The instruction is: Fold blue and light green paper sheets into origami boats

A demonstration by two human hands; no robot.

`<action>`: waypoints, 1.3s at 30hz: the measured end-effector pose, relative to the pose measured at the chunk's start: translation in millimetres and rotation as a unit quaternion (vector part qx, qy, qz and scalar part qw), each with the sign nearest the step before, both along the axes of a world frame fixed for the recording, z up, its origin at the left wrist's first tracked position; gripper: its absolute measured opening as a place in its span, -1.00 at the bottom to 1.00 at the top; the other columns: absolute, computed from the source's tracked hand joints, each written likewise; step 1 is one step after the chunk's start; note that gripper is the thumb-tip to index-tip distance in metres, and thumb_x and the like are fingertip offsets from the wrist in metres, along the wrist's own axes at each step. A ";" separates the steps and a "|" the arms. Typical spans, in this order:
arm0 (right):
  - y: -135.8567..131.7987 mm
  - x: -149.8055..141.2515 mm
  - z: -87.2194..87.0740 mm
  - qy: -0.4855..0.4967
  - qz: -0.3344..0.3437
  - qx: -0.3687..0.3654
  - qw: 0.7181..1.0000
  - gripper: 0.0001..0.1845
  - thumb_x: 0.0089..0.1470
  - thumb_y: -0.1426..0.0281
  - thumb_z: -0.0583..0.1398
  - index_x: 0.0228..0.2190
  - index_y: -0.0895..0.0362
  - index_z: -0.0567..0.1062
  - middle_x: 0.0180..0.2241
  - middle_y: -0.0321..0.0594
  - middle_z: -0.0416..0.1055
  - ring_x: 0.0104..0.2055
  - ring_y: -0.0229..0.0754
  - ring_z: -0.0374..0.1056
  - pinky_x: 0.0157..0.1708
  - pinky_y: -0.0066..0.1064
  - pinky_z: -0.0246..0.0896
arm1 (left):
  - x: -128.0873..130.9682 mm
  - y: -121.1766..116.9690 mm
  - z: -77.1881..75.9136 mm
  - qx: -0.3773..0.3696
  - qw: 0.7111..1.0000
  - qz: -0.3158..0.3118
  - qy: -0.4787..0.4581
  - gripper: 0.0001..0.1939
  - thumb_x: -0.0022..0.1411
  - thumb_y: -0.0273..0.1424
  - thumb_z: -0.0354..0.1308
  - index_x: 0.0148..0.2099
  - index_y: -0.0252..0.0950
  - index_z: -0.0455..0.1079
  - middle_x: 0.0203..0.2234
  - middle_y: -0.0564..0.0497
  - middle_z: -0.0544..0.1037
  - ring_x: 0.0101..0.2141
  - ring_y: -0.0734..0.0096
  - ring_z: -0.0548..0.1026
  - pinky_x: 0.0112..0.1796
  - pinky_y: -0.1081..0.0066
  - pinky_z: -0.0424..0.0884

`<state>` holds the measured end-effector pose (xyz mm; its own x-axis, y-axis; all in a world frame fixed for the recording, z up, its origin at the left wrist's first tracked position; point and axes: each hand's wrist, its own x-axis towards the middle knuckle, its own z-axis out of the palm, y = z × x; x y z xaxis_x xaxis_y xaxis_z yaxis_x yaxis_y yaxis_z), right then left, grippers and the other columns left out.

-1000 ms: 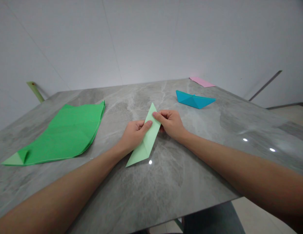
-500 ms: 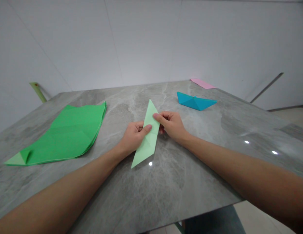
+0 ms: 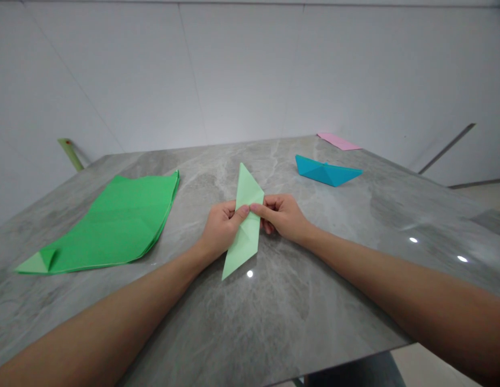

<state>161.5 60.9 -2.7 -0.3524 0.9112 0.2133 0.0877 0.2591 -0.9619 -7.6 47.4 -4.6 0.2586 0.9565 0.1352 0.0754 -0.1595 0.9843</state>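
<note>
A folded piece of light green paper (image 3: 244, 242), long and pointed at both ends, is held between my two hands above the table. My left hand (image 3: 222, 226) pinches its left edge, thumb on top and fingers behind. From the other side my right hand (image 3: 282, 216) grips the right edge, its thumb pressed on the middle of the paper. Both thumb tips nearly meet there. The fingers under the paper are partly hidden.
On the grey marbled table (image 3: 282, 312), a stack of green paper sheets (image 3: 121, 220) lies left, one corner curled over. A blue folded paper boat (image 3: 328, 173) sits at the back right, with a pink paper (image 3: 339, 141) behind it. A white wall (image 3: 241, 75) borders the far edge.
My right thumb has slid down and left along the paper to its middle, close to my left thumb. The paper has turned slightly, its top point tipping left. The view has shifted a little.
</note>
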 end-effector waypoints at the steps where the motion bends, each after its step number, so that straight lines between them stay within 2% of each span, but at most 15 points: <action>1: 0.2 -0.1 -0.3 0.001 -0.007 0.002 1.000 -0.51 0.03 0.04 0.24 -0.66 0.16 0.36 -0.79 -0.39 0.25 -0.75 -0.40 0.14 -0.74 -0.55 -0.04 | -0.1 0.2 -0.6 0.003 1.000 0.002 0.003 -0.61 0.14 -0.10 0.15 -0.42 -0.38 0.41 -0.65 0.05 0.39 -0.67 0.55 0.24 -0.65 0.51 0.12; 3: 0.6 -0.3 0.4 0.008 -0.028 0.008 1.000 -0.52 0.04 0.05 0.23 -0.66 0.15 0.36 -0.79 -0.39 0.24 -0.74 -0.39 0.14 -0.74 -0.54 -0.04 | -0.1 0.1 -1.3 0.003 1.000 -0.005 0.011 -0.60 0.14 -0.08 0.14 -0.44 -0.36 0.40 -0.66 0.08 0.36 -0.68 0.56 0.22 -0.65 0.51 0.11; 7: 0.5 -0.3 5.9 0.044 -0.090 0.033 0.994 -0.52 0.01 0.05 0.25 -0.66 0.15 0.36 -0.74 -0.39 0.23 -0.71 -0.39 0.12 -0.73 -0.53 0.00 | 0.8 -2.7 0.1 -0.020 0.996 -0.078 0.040 -0.59 0.13 -0.05 0.13 -0.40 -0.36 0.42 -0.65 0.08 0.36 -0.67 0.55 0.25 -0.64 0.51 0.13; 9: 0.1 -0.5 8.0 0.050 -0.104 0.044 0.992 -0.51 0.01 0.05 0.26 -0.68 0.15 0.35 -0.73 -0.38 0.22 -0.70 -0.39 0.12 -0.73 -0.52 0.01 | 1.5 -4.4 2.5 -0.019 0.995 -0.087 0.047 -0.59 0.13 -0.06 0.13 -0.39 -0.36 0.43 -0.64 0.07 0.37 -0.66 0.54 0.27 -0.64 0.51 0.14; 12: -1.4 -1.9 7.6 0.031 -0.087 0.026 0.995 -0.53 0.01 0.05 0.26 -0.65 0.16 0.38 -0.74 -0.36 0.29 -0.72 -0.37 0.17 -0.73 -0.52 0.02 | 2.1 -5.6 5.4 -0.003 0.999 -0.037 0.028 -0.61 0.14 -0.09 0.10 -0.46 -0.34 0.40 -0.67 0.09 0.34 -0.67 0.56 0.22 -0.64 0.51 0.12; 15: -3.5 -4.2 5.0 -0.003 -0.007 -0.039 0.999 -0.53 -0.03 0.05 0.29 -0.65 0.15 0.36 -0.77 -0.32 0.33 -0.75 -0.34 0.20 -0.75 -0.53 0.02 | 1.6 -4.1 5.0 0.018 0.999 0.041 0.006 -0.62 0.16 -0.12 0.08 -0.53 -0.31 0.31 -0.71 0.11 0.30 -0.70 0.57 0.18 -0.66 0.49 0.10; 17: -4.3 -5.5 4.0 -0.013 0.028 -0.060 0.998 -0.52 -0.04 0.05 0.30 -0.67 0.15 0.35 -0.78 -0.32 0.34 -0.76 -0.34 0.21 -0.75 -0.54 0.03 | 1.1 -2.6 3.8 0.033 0.997 0.065 0.017 -0.62 0.18 -0.13 0.07 -0.54 -0.30 0.28 -0.71 0.11 0.30 -0.69 0.56 0.19 -0.66 0.49 0.10; 20: -4.3 -5.7 5.3 -0.009 0.008 -0.039 0.999 -0.50 0.00 0.04 0.26 -0.68 0.16 0.36 -0.79 -0.32 0.32 -0.77 -0.36 0.19 -0.75 -0.55 0.01 | 1.5 -2.0 3.8 0.061 0.995 0.069 0.048 -0.61 0.22 -0.14 0.04 -0.54 -0.30 0.26 -0.70 0.10 0.29 -0.68 0.55 0.19 -0.65 0.49 0.08; 25: -3.7 -4.0 11.9 0.027 -0.071 0.005 0.997 -0.46 0.04 0.01 0.21 -0.71 0.16 0.36 -0.80 -0.32 0.28 -0.76 -0.36 0.17 -0.74 -0.52 0.00 | 5.1 -6.4 7.8 0.060 0.996 0.015 0.061 -0.60 0.26 -0.15 0.00 -0.52 -0.30 0.28 -0.69 0.13 0.25 -0.67 0.57 0.15 -0.64 0.49 0.06; 27: -4.1 -4.5 13.2 0.036 -0.078 0.003 0.996 -0.46 0.03 0.01 0.22 -0.71 0.16 0.35 -0.80 -0.33 0.27 -0.76 -0.37 0.16 -0.73 -0.52 0.00 | 6.0 -7.4 7.8 0.066 0.995 0.028 0.071 -0.58 0.28 -0.15 -0.02 -0.53 -0.30 0.25 -0.70 0.13 0.22 -0.67 0.56 0.13 -0.64 0.49 0.05; 29: -4.9 -6.2 12.9 0.030 -0.057 -0.031 0.997 -0.47 -0.01 0.00 0.24 -0.69 0.16 0.35 -0.80 -0.34 0.28 -0.76 -0.38 0.16 -0.74 -0.53 -0.01 | 6.0 -7.3 6.3 0.080 0.991 0.064 0.085 -0.57 0.29 -0.14 -0.04 -0.54 -0.29 0.22 -0.69 0.13 0.23 -0.66 0.55 0.14 -0.63 0.48 0.06; 33: -6.7 -10.9 9.4 0.004 0.036 -0.109 0.993 -0.46 -0.12 -0.04 0.30 -0.69 0.16 0.35 -0.80 -0.33 0.32 -0.78 -0.37 0.19 -0.76 -0.55 0.06 | 4.7 -6.0 3.5 0.121 0.976 0.142 0.114 -0.55 0.30 -0.14 -0.05 -0.57 -0.28 0.15 -0.69 0.13 0.19 -0.63 0.53 0.14 -0.60 0.46 0.04; 39: -10.0 -13.3 6.9 -0.010 0.104 -0.155 0.982 -0.49 -0.14 0.00 0.33 -0.68 0.17 0.37 -0.77 -0.29 0.39 -0.77 -0.35 0.25 -0.75 -0.55 0.15 | 5.8 -7.7 7.0 0.153 0.962 0.192 0.115 -0.55 0.29 -0.18 -0.04 -0.59 -0.28 0.11 -0.70 0.13 0.16 -0.62 0.53 0.13 -0.57 0.45 0.03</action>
<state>148.2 51.0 4.1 -0.5392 0.8390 -0.0728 0.0842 -0.0323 -0.9959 -1.8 39.7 2.4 -0.0496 0.9117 0.4079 0.3980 -0.3565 0.8453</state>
